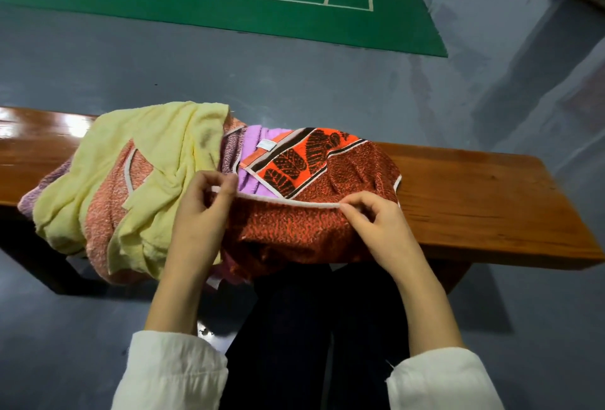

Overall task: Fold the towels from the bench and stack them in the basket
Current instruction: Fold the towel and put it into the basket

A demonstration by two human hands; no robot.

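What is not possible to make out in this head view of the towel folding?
Head view only:
- Basket: not in frame.
- Number of towels under the yellow towel: it covers them.
- Bench: its left end is cut off by the frame edge.
- Label on the orange towel: print too small to read.

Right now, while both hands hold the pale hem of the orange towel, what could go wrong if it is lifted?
1. The left grip and the right grip only pinch the thin hem of the orange towel, so the cloth may slip out once its weight pulls on it.
2. The yellow towel lies right beside it and hangs over the front edge of the bench, so pulling may drag it down to the floor.
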